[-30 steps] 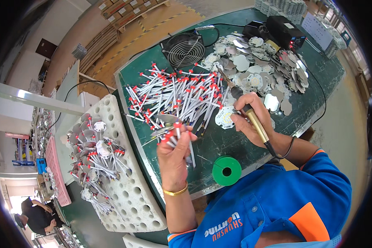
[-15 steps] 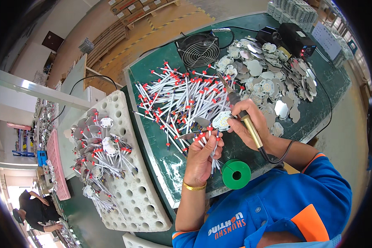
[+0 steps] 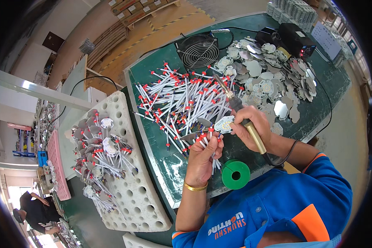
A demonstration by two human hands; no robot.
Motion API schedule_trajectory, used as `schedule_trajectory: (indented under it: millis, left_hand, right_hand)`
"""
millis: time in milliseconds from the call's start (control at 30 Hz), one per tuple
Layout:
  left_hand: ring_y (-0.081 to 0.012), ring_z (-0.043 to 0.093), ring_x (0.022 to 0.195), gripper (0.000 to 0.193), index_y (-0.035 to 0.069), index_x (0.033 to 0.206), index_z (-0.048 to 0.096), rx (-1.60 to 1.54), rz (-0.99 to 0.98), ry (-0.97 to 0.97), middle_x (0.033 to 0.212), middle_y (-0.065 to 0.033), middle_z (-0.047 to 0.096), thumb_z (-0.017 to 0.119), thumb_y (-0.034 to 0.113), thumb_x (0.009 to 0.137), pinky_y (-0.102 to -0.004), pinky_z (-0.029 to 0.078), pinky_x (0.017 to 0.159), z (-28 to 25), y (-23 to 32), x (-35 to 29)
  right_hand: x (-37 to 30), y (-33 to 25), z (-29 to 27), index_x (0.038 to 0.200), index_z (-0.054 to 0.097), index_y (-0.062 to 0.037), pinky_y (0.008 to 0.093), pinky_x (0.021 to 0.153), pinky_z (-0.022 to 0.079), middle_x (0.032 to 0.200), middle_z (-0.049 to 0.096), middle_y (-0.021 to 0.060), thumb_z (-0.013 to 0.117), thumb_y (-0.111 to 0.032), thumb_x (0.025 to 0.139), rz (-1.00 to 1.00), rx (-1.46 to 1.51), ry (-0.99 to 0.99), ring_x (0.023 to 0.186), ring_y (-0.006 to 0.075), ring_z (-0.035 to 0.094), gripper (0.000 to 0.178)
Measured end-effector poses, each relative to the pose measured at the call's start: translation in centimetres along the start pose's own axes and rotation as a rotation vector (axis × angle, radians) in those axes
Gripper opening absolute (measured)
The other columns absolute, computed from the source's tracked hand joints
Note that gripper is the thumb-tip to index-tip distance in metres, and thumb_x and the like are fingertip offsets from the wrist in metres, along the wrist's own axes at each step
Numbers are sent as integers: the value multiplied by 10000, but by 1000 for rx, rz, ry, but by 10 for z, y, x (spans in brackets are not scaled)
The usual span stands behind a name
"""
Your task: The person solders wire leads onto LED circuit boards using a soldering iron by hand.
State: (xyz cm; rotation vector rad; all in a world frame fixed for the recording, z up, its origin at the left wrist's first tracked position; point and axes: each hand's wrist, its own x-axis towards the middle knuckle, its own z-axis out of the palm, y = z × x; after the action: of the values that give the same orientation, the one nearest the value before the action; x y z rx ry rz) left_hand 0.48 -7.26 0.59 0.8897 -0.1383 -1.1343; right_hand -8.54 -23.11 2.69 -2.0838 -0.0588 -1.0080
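My left hand [image 3: 203, 156] is closed around several white wire leads [image 3: 203, 141] with red collars, their ends poking out below the fist. Flat grey discs stick out on the leads' far side. In my right hand [image 3: 255, 124] is a soldering iron [image 3: 256, 139] with a gold-coloured handle, its tip pointing up and left over the heap. The fingertips of that hand also touch a white LED board [image 3: 224, 124], just above the left thumb. Whether the board is joined to a lead cannot be made out. A green solder spool [image 3: 227, 178] stands beside my left wrist.
A heap of white leads [image 3: 186, 99] covers the table's middle. Loose LED boards [image 3: 265, 74] pile up right of it, near a black box [image 3: 295, 39] with a cord. A fan [image 3: 199, 51] stands behind. Left, a perforated white board [image 3: 130, 202] bears bundled leads with discs.
The soldering iron has swung a little, its handle lower and its tip slightly left. The LED board has shifted slightly right and down with my fingers. My left hand stays in place.
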Motion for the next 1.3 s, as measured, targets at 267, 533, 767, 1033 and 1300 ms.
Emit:
schedule_trajectory:
  millis: [267, 533, 767, 1033, 1300]
  left_hand:
    - [-83, 475, 621, 195, 31, 983, 576, 79, 133, 32, 806, -34, 588, 637, 120, 820, -216, 352, 545, 6, -4, -4]
    - [-56, 470, 619, 236, 32, 972, 600, 247, 164, 120, 837, -14, 600, 694, 109, 770, -199, 356, 530, 13, -6, -11]
    - [-45, 453, 614, 252, 15, 969, 608, 270, 146, 93, 868, -19, 610, 706, 111, 758, -190, 346, 524, 14, -7, -13]
    - [-66, 422, 578, 204, 19, 928, 592, 135, 75, 50, 706, 14, 536, 688, 108, 772, -206, 316, 512, 12, -8, -12]
    - [-70, 435, 575, 169, 16, 950, 587, 63, 107, 82, 728, 7, 547, 638, 103, 814, -211, 327, 512, 16, -4, -14]
  right_hand:
    - [-1, -6, -5, 889, 452, -50, 337, 533, 428, 722, 532, 78, 603, 38, 732, 29, -29, -9, 612, 266, 551, 235]
    - [1, -14, -9, 891, 453, -50, 338, 537, 429, 729, 534, 79, 600, 53, 725, 13, -56, -19, 614, 264, 552, 245]
    - [0, -14, -12, 882, 448, -44, 345, 530, 431, 705, 529, 87, 599, 67, 717, -11, -40, -46, 588, 272, 545, 249]
    - [1, -13, -17, 897, 473, -68, 360, 485, 397, 662, 480, 71, 599, 64, 672, -230, -71, -57, 542, 263, 508, 289]
    - [-3, -11, -12, 911, 479, -68, 344, 476, 404, 684, 473, 72, 608, 14, 699, -104, -24, -122, 555, 258, 514, 261]
